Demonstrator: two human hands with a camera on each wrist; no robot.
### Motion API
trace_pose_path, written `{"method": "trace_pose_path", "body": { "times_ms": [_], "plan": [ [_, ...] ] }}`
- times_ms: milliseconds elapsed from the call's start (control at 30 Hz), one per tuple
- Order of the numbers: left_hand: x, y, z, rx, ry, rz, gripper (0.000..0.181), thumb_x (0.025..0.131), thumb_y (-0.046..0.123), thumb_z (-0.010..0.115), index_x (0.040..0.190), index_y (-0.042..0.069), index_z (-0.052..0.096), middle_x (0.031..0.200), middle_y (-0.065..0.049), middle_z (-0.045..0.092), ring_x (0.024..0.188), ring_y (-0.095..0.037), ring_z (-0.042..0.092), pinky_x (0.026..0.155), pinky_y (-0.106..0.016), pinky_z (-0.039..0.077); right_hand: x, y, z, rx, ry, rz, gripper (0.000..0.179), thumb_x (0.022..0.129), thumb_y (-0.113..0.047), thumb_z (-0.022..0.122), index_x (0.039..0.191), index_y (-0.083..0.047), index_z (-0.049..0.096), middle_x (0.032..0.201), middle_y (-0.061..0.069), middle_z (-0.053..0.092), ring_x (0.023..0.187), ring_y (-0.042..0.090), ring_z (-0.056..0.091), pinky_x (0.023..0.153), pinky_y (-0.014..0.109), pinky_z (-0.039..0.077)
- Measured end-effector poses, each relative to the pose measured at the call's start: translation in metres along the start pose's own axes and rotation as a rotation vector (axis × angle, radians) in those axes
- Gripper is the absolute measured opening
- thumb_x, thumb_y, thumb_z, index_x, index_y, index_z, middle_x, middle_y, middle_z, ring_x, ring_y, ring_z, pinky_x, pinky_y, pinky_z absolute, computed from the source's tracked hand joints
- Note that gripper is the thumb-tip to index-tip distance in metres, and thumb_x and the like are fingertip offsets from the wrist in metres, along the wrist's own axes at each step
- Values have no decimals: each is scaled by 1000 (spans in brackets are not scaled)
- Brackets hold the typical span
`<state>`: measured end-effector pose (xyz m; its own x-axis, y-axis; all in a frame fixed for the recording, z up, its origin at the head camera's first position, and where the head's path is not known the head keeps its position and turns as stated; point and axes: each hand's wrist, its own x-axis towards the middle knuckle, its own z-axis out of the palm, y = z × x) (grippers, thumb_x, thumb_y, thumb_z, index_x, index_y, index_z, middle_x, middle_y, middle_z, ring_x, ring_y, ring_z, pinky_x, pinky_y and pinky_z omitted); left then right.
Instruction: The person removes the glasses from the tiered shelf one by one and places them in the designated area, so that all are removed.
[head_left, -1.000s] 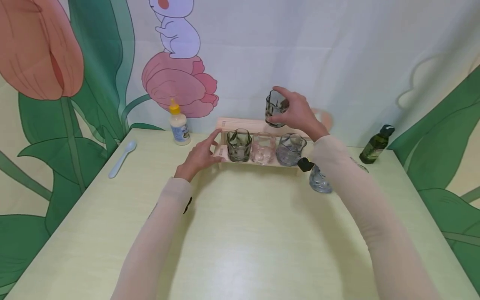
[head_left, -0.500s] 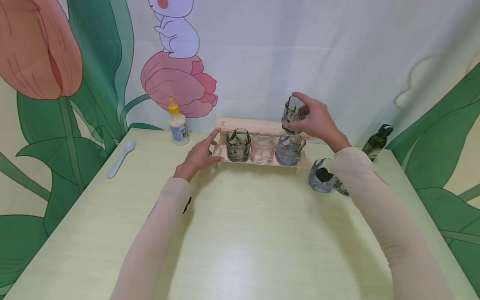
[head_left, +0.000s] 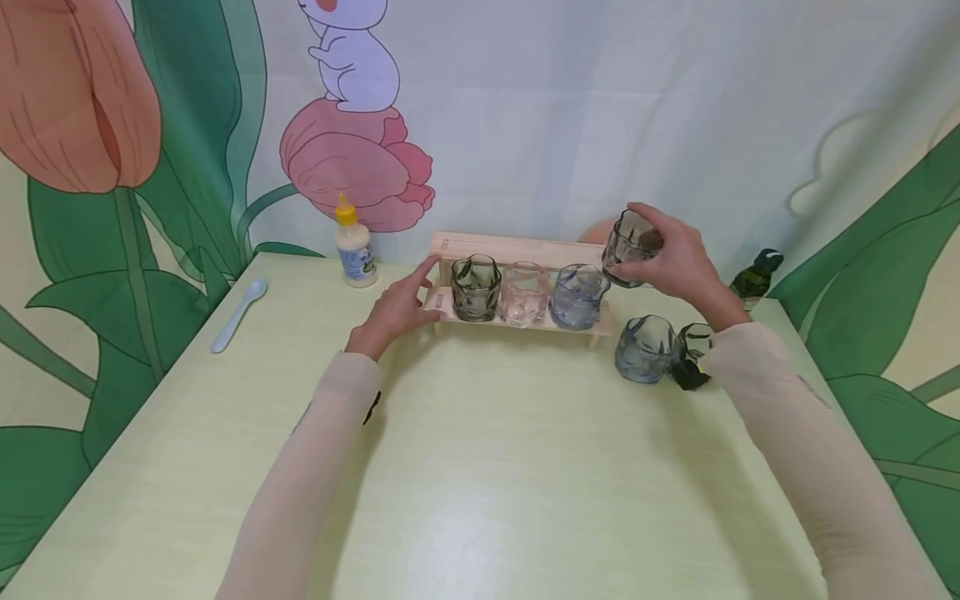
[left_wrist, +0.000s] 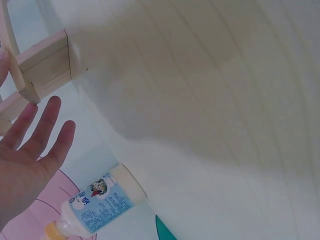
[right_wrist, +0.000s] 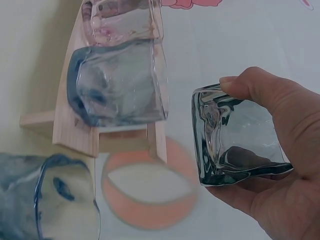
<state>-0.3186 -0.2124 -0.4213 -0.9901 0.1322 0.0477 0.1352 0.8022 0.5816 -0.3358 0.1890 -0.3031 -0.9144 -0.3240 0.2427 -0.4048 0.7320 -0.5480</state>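
My right hand pinches a dark grey drinking glass between thumb and fingers, above the table past the right end of a small two-tier wooden rack. In the right wrist view that glass is tilted sideways to the camera. At the rack's left end, my left hand rests its spread thumb and fingers on the wood; the left wrist view shows fairly straight fingers. On the lower tier stand a grey glass, a pink glass and a blue glass.
On the table right of the rack stand a bluish glass and a grey glass, the latter partly behind the right wrist gear. A green bottle is at back right. At left are a yellow-capped bottle and a pale blue spoon.
My right hand has carried the grey glass rightward and lower, from above the rack to beyond its right end. The glasses on the table show more now. My left hand stays put.
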Motion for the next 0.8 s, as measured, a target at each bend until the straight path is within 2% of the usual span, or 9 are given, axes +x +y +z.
{"method": "trace_pose_path", "body": {
  "times_ms": [133,333,533,800],
  "plan": [
    [-2,1,1,10,3,0,97,87,21,78,159,35,14,141,-15,56,106,-34,63,87,-48,52,-12,9,-7,-7,6,28,88,84,-22,80,157,-22,32,130,28,57,117,42,55,95,62,44],
    [-3,0,1,0,-3,-1,98,87,22,79,159,35,14,141,-15,55,107,-35,63,88,-50,52,-30,24,-19,-31,-2,92,92,84,-29,80,159,-25,27,131,29,56,122,43,53,93,65,44],
    [-3,0,-1,5,-1,6,98,87,22,79,159,35,14,141,-15,55,105,-34,63,86,-50,52,-45,42,-32,-46,31,122,92,84,-30,80,159,-27,27,129,31,57,121,44,53,91,66,43],
    [-2,1,-1,10,1,14,98,87,23,79,159,33,15,141,-16,55,106,-35,63,86,-51,52,-64,67,-42,-59,45,176,93,85,-30,80,160,-23,25,132,34,54,123,46,51,90,66,44]
  ]
}}
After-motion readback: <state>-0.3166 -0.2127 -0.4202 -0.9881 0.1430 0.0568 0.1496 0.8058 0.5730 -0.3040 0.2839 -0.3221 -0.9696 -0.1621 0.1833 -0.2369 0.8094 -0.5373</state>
